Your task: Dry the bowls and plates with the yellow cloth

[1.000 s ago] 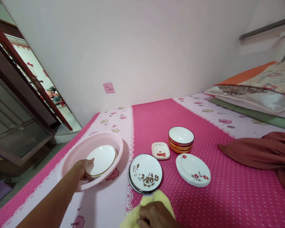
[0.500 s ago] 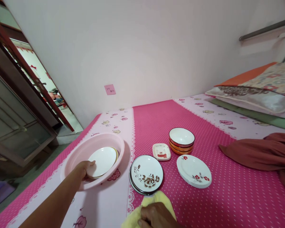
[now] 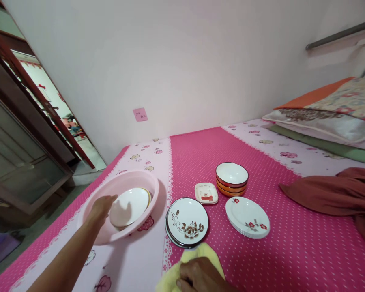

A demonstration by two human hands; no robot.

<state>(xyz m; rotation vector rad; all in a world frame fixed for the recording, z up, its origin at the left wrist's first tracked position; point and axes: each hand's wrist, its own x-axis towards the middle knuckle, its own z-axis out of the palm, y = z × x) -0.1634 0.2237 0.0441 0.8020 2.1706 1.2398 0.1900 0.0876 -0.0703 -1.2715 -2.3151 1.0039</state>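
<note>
My left hand (image 3: 102,207) hovers over the left side of a pink basin (image 3: 118,184). Its fingers reach out with nothing in them, and their shadow falls on a white plate (image 3: 135,207) inside the basin. A yellow-edged dish shows from under that plate. At the bottom of the view my right hand (image 3: 199,275) is closed around a yellow cloth (image 3: 211,253). Just beyond the cloth sit dark-rimmed plates with brown flowers (image 3: 187,219), stacked. Further right are a stack of white plates with red flowers (image 3: 246,215) and a small square dish (image 3: 205,192).
Several orange-red bowls (image 3: 232,174) are stacked behind the flowered plates. All the dishes rest on a pink bedspread (image 3: 197,154) against a white wall. A brown-red cloth (image 3: 325,194) and piled cushions (image 3: 325,121) lie at the right. A doorway opens at the left.
My left hand has let go of the white plate's edge and lifted slightly up and left. The plate stays in the basin. My right hand still grips the cloth.
</note>
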